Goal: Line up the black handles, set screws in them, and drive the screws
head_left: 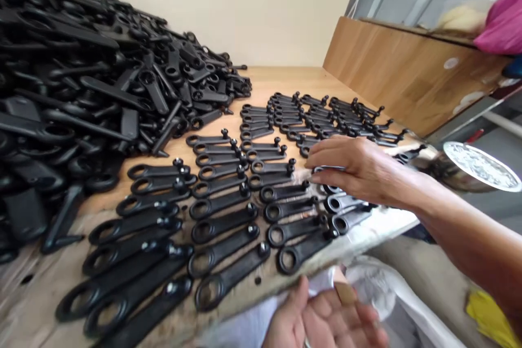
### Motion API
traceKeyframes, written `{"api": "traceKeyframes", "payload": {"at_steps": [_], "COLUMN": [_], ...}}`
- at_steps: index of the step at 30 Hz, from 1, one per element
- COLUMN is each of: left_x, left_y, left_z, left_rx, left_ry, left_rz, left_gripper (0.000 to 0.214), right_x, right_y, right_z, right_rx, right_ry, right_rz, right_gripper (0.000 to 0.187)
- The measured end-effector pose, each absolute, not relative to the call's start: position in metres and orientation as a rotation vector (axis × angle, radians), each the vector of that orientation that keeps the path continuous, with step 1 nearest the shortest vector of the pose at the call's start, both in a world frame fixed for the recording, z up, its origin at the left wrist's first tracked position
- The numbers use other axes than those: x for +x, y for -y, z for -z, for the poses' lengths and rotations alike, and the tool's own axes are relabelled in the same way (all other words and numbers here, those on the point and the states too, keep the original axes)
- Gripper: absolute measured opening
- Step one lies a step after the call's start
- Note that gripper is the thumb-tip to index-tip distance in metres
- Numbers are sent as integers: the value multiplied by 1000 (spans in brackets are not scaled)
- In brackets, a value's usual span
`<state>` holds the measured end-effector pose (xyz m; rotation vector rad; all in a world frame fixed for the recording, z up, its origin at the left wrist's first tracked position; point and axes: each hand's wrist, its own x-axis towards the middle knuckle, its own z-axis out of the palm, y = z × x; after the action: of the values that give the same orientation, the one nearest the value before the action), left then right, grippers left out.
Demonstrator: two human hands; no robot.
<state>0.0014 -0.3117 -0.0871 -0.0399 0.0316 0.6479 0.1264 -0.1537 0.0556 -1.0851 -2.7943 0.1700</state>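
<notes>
Black crank-shaped levers (222,223), each with a ring at one end and a small stud at the other, lie in rows on the wooden table. Bright metal bits show on the stud ends of many in the left rows. My right hand (359,166) reaches in from the right over the rows, thumb and fingers drawn together above a lever; what is in the pinch is hidden. Below the table edge, my left hand (326,318) is turned palm up, fingers loosely bent and apart, with brown tape on one finger. A tiny shiny spot near its palm is unclear.
A high heap of similar black levers (110,76) covers the table's left side. At the right edge, a round container (483,166) shows a bright, silvery top. A wooden panel (395,65) borders the far right. A whitish bag (391,293) hangs below the table.
</notes>
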Motion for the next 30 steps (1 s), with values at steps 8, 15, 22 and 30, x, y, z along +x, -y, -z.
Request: {"api": "traceKeyframes", "payload": {"at_steps": [8,15,22,30], "left_x": [14,33,58,67], "left_y": [337,346,334,314], "left_z": [46,40,41,51], "left_rx": [-133,-55,-191,-165], "left_ry": [-91,-187,-11,-185], "left_rz": [-823,-801,-765,-766], "left_gripper": [57,56,29,28], "right_x": [160,169,184,199], "right_y": [296,327,322,298], "right_z": [-22,-11,4,11], "right_rx": [-674,-683,-736,-785], "right_ry": [2787,2644,2522,2505], "right_rz": [-592,-342,-181,-179], "right_gripper": [18,18,34,17]}}
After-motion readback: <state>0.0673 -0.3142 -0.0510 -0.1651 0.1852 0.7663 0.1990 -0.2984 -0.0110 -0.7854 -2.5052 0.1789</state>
